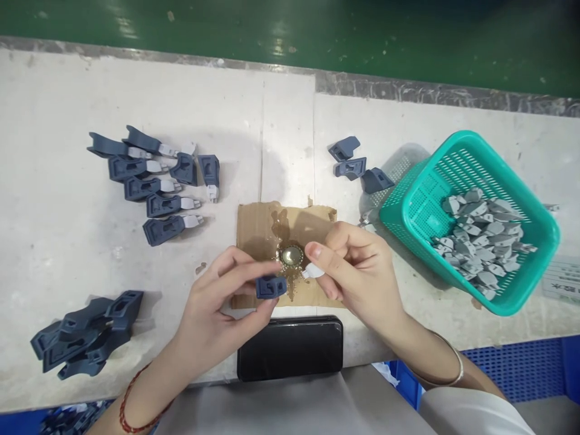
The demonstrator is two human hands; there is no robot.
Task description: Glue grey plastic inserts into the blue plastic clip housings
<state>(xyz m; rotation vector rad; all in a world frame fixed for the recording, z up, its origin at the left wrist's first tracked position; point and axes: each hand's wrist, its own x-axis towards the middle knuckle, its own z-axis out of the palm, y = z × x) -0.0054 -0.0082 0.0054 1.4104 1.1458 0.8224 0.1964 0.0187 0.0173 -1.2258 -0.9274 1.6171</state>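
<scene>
Between the thumb and fingers of my left hand (226,302) is a dark blue plastic part (270,287), its hollow side showing. My right hand (357,272) pinches a small light grey plastic piece (313,270) by one end, its narrow tip pointing left toward the blue part; the two are apart. Just beyond both hands, a small round cap of shiny liquid (292,256) sits on a piece of brown cardboard (254,226) with wet stains around it.
A green basket (414,241) of grey pieces (487,235) stands right. Several joined blue-and-grey parts (165,205) lie left, with a pile of blue parts (86,332) nearer me. Loose blue parts (351,168) lie beyond the cardboard. A black phone (290,350) rests at the table's front edge.
</scene>
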